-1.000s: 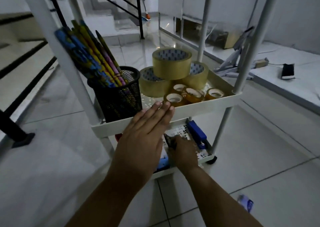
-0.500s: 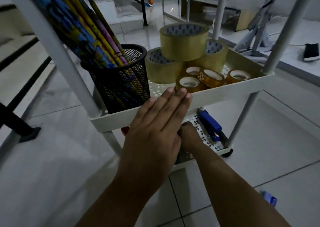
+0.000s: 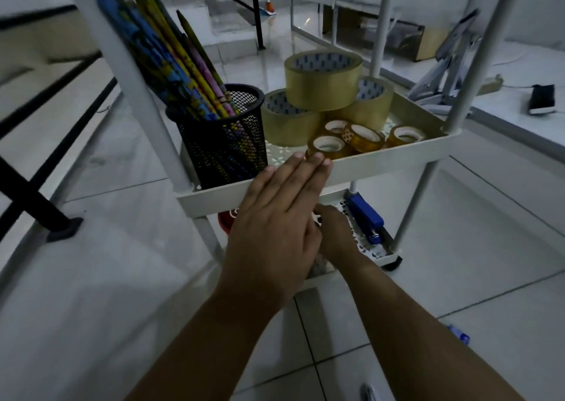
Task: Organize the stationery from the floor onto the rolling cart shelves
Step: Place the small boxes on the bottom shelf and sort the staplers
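Observation:
A white rolling cart stands before me; its middle shelf rim (image 3: 382, 162) carries a black mesh cup (image 3: 223, 143) full of patterned pencils (image 3: 171, 55), three big brown tape rolls (image 3: 321, 82) and several small amber tape rolls (image 3: 363, 136). My left hand (image 3: 275, 232) lies flat against that rim, fingers straight, holding nothing. Beneath it, my right hand (image 3: 336, 235) reaches into the lower shelf (image 3: 385, 255); its fingers are hidden behind my left hand. A blue stapler (image 3: 365, 217) lies on that shelf just right of it, and a red object (image 3: 226, 220) peeks out at the left.
A small blue item (image 3: 457, 335) and a pale object (image 3: 370, 393) lie on the tiled floor at my lower right. A black stair railing (image 3: 30, 186) runs along the left. A raised platform at the right holds a folding stand (image 3: 443, 73) and a phone (image 3: 542, 99).
The view has come closer to the cart. My right hand has slid further left under my left hand on the lower shelf; the dark item seen by its fingers earlier is now hidden.

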